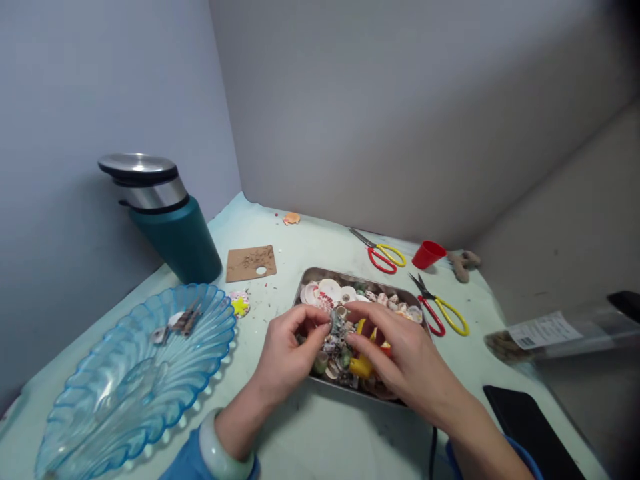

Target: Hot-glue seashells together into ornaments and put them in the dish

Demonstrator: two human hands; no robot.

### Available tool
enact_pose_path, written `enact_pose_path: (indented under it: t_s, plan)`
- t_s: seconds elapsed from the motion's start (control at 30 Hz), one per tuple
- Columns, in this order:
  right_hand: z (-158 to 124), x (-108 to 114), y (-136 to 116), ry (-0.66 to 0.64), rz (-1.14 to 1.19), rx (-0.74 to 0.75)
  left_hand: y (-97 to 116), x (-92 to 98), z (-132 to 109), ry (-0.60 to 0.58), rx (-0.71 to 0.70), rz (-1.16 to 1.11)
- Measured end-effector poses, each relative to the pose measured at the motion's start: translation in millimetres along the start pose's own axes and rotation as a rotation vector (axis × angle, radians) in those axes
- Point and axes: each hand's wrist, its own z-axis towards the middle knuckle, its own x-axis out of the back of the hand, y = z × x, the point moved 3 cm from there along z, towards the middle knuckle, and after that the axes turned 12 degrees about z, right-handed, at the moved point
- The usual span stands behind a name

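- Lower centre: your left hand [287, 350] has thumb and forefinger nearly together beside a small, rough-looking grey piece [338, 325]; whether they hold it, I cannot tell.
- Centre: the piece shows over a rounded metal tray [340, 388] of shells [330, 288], some smooth and white. You seem to be handling small pieces here; this calls for a light, precise pinch.
- Right of centre: your right hand [400, 347] curves, thumb and forefinger apart, near a yellow piece [361, 367].
- Right: a tapered red cup [429, 255].
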Motion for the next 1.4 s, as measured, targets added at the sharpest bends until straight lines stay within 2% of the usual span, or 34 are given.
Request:
enact_pose_path:
  t_s: [0.13,0.27,0.73,1.0,1.4]
  plan:
    - [0.6,-1.1,0.9,-0.026,-0.005,-0.003,-3.2,-1.2,0.1,-0.032,0.154,-0.140]
    - [1.2,-2.6,1.4,-0.006,-0.002,0.007,-0.3,0.6,0.3,-0.045,0.224,-0.256]
    - [1.6,-14.7,-1.6,-0.017,0.039,-0.014,2.4,-1.6,-0.1,-0.109,0.191,-0.319]
    - [1.1,-16.9,-0.8,-0.029,0.061,-0.039,1.6,0.6,-0.9,-0.115,0.165,-0.270]
    - [2.2,-21.0,-3.3,-0.044,0.094,-0.043,4.0,0.4,0.2,-0.094,0.197,-0.342]
